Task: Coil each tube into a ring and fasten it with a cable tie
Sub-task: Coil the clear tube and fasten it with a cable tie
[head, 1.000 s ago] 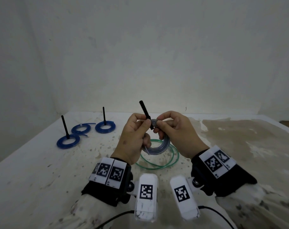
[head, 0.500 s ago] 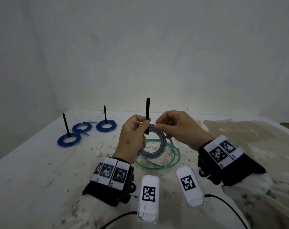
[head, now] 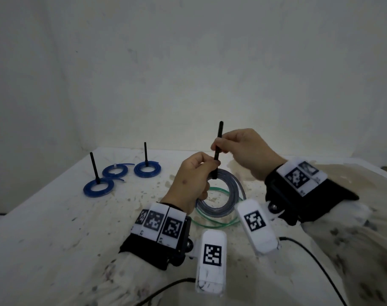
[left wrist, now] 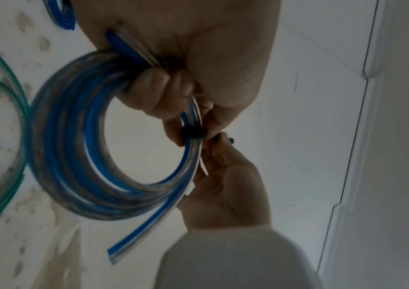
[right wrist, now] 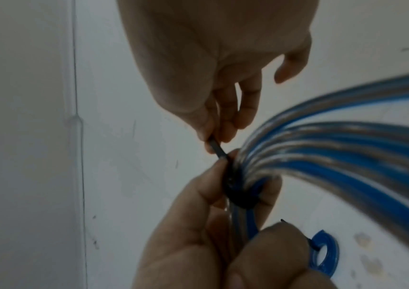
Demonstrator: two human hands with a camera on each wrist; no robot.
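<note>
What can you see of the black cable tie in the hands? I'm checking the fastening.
The black cable tie looks like thin stiff plastic. It is looped around the coiled clear-and-blue tube, held above the table. Its tail stands nearly upright, pinched by the right hand. The left hand grips coil and tie at the loop.

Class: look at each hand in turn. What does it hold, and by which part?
Left hand holds the coiled tube at its tied top. Right hand pinches the black cable tie by its upright tail.

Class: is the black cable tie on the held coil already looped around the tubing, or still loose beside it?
Looped around: the cable tie bands the coil, and the right hand pinches its upright tail.
</note>
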